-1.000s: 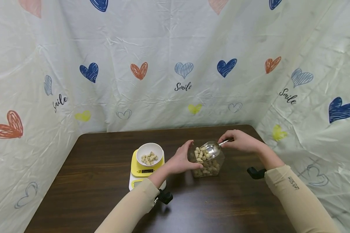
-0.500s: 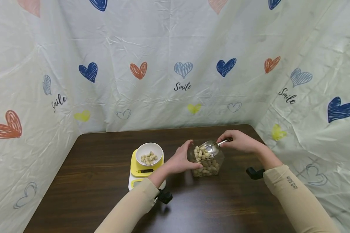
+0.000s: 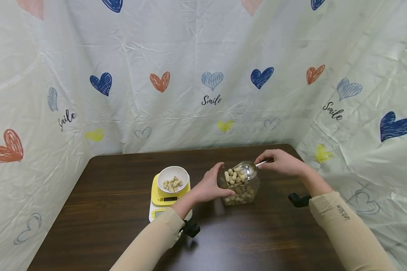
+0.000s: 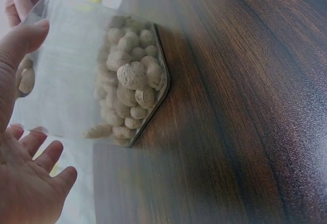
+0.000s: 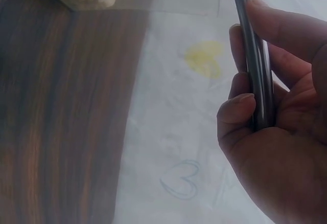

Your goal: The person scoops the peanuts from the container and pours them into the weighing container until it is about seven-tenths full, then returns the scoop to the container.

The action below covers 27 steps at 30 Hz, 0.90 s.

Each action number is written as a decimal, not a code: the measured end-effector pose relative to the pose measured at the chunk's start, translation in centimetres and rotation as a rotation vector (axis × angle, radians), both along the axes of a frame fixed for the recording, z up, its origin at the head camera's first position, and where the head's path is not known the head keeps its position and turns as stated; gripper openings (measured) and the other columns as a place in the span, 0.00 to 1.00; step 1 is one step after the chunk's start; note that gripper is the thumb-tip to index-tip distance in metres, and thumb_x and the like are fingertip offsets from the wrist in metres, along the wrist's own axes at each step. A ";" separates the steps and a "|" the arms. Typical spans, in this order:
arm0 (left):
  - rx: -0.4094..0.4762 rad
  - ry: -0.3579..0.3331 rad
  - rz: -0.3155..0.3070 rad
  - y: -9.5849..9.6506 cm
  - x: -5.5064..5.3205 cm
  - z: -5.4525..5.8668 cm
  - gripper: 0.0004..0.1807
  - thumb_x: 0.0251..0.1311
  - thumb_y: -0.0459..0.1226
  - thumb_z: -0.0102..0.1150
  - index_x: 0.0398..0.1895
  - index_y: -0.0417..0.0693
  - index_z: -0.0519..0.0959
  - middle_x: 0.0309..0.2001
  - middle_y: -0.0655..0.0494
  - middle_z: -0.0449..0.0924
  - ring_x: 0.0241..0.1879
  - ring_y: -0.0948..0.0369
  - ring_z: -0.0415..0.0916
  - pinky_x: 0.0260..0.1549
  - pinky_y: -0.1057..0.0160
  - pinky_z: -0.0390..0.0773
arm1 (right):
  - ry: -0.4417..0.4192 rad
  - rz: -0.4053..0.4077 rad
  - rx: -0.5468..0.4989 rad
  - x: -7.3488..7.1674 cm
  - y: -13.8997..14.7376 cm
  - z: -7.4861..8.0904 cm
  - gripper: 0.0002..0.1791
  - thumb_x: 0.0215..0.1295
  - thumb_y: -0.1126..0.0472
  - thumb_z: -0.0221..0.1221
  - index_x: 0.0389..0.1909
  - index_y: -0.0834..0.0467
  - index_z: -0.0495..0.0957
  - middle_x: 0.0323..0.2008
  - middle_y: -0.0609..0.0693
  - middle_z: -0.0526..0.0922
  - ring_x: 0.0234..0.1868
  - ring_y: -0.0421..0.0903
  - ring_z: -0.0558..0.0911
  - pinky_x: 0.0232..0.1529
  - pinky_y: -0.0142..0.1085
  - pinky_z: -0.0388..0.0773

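In the head view my left hand [image 3: 211,185] grips a clear plastic container [image 3: 255,186] standing on the table, thumb on the near side and fingers round the left. Unshelled peanuts [image 4: 125,75] fill the container's lower part. My right hand [image 3: 280,162] holds a metal scoop [image 3: 250,170] by its handle. The scoop's bowl lies over the container's mouth, bearing several peanuts [image 3: 235,176] toward its front. In the right wrist view, fingers and thumb wrap the scoop's handle [image 5: 259,75].
A yellow and white kitchen scale [image 3: 158,194] stands left of the container, partly behind my left forearm. On it sits a white bowl [image 3: 162,174] with some peanuts [image 3: 173,184]. The dark wooden table [image 3: 122,218] ends at a patterned curtain [image 3: 176,124].
The scoop has shifted slightly to the right over the container, with more peanuts showing at its front. My left hand has kept its hold on the container.
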State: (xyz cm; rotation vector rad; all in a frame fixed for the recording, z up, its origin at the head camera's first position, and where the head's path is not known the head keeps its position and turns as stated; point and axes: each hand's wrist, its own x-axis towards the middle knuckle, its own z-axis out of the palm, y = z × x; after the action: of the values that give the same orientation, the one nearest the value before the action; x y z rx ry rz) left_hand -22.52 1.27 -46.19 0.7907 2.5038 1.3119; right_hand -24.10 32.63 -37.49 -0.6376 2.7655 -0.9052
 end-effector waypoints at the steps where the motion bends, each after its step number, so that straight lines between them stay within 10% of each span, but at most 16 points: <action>1: 0.002 0.002 -0.002 0.0 0.0 0.0 0.61 0.51 0.56 0.77 0.82 0.52 0.50 0.76 0.49 0.60 0.74 0.51 0.56 0.67 0.47 0.64 | 0.001 -0.002 0.002 0.0 0.1 0.0 0.09 0.70 0.50 0.66 0.48 0.46 0.86 0.48 0.43 0.83 0.46 0.48 0.79 0.43 0.44 0.76; 27: 0.009 -0.006 -0.026 -0.1 0.1 0.1 0.60 0.53 0.56 0.75 0.82 0.51 0.48 0.76 0.50 0.59 0.75 0.50 0.54 0.69 0.45 0.61 | 0.024 -0.086 -0.037 1.8 3.1 0.5 0.12 0.73 0.49 0.63 0.50 0.49 0.86 0.48 0.46 0.85 0.50 0.47 0.79 0.47 0.40 0.76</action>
State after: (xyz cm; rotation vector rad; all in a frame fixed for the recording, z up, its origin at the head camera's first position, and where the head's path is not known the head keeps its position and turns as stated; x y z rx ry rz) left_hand -22.43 1.12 -46.09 0.8171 2.4765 1.3158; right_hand -22.31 35.75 -37.01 -0.5432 2.8233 -0.9744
